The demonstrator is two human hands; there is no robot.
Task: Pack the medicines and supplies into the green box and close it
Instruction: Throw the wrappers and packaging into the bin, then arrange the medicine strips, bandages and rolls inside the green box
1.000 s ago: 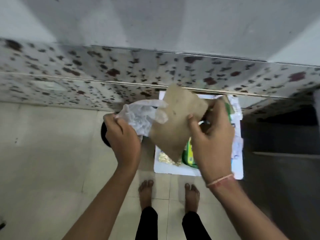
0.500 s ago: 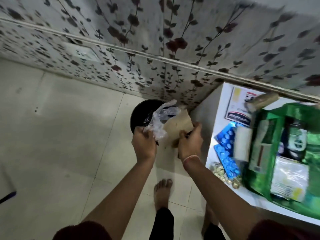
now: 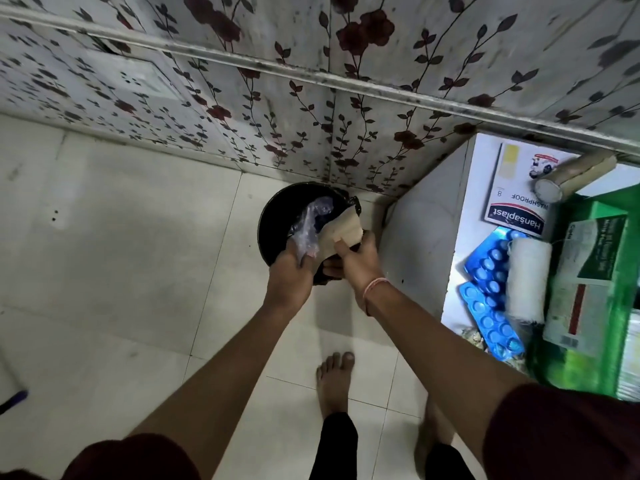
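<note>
My left hand [image 3: 292, 271] grips a crumpled clear plastic bag [image 3: 308, 225] over the black bin [image 3: 277, 216] on the floor. Beside it my right hand [image 3: 356, 263] holds a brown paper bag [image 3: 344, 230] at the bin's rim. On the white table [image 3: 479, 161] at the right stands the open green box [image 3: 602, 341] with packets inside. Next to it lie a Hansaplast pack [image 3: 519, 199], blue blister strips [image 3: 490, 299], a white gauze roll [image 3: 526, 275] and a beige bandage roll [image 3: 575, 174].
A floral tiled wall [image 3: 311, 98] runs behind the bin and table. Pale floor tiles spread to the left. My bare feet [image 3: 334, 379] stand below the hands. A dark blue object [image 3: 14, 400] pokes in at the left edge.
I turned away from the table toward the bin. Both hands carried the plastic and paper bags down and left, and now hold them over the bin's opening.
</note>
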